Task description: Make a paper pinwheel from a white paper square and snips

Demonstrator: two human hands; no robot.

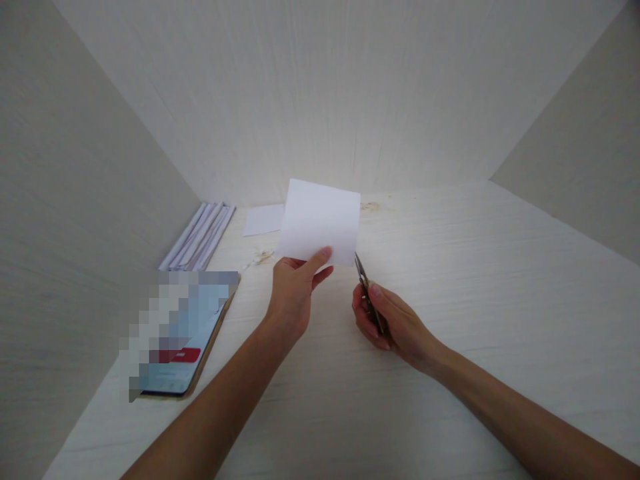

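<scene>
A white sheet of paper (323,217) is pinched by its lower edge between the thumb and fingers of my left hand (297,287), raised above the white surface. My right hand (393,320) is closed around small dark thread snips (370,300). Their pointed blades aim up and away, with the tips close to the paper's lower right corner. Whether the tips touch the paper, I cannot tell. Behind the held sheet, another white piece of paper (263,220) lies flat, its right end covered.
Folded white paper strips (200,237) are stacked by the left wall. A phone (195,333) with a lit, partly blurred screen lies nearer, left of my left forearm. Small pale scraps (260,259) lie on the white surface. Pale walls stand left, right and at the back.
</scene>
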